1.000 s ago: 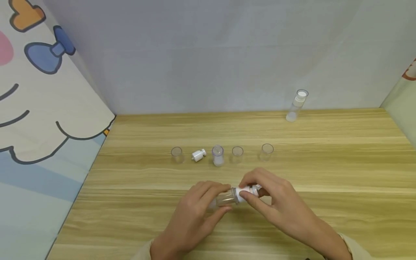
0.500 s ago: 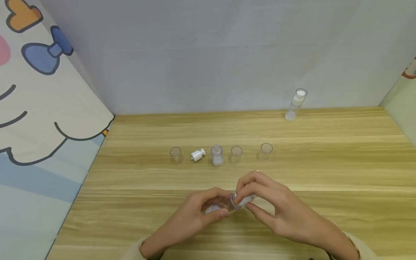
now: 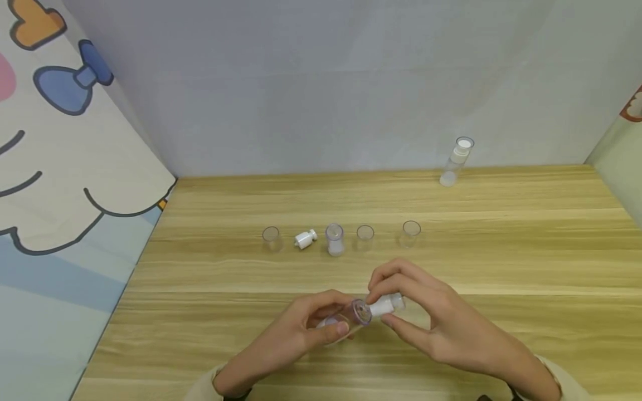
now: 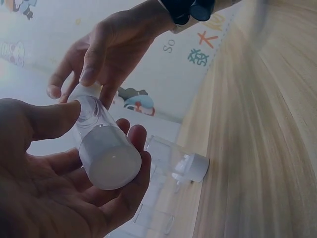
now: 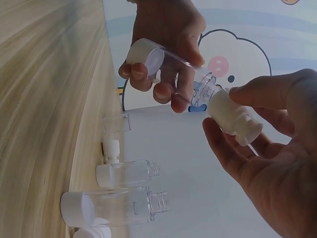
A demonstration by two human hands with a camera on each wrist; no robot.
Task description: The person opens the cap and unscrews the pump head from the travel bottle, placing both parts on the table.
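Observation:
My left hand (image 3: pixel 296 328) grips a clear bottle (image 3: pixel 348 317) with a white base (image 4: pixel 110 157), its neck end tilted up toward the right. The thumb lies along one side and the fingers wrap under the other. My right hand (image 3: pixel 431 317) pinches a white pump head (image 5: pixel 230 116) between thumb and fingers. In the right wrist view the pump head is right at the bottle's threaded neck (image 5: pixel 210 89), in line with the bottle. Both hands are raised over the wooden table (image 3: pixel 200 345).
Beyond the hands stand a clear cap (image 3: pixel 271 238), a small white pump (image 3: pixel 305 239) on its side, an uncapped bottle (image 3: pixel 335 240) and two more clear caps, one in the middle (image 3: pixel 365 238) and one rightmost (image 3: pixel 411 234). A capped bottle (image 3: pixel 456 161) stands by the back wall.
The bottle has shifted left and tilted, and my left hand now wraps it rather than holding it by the fingertips. My right fingers have shifted on the pump head, exposing more of it.

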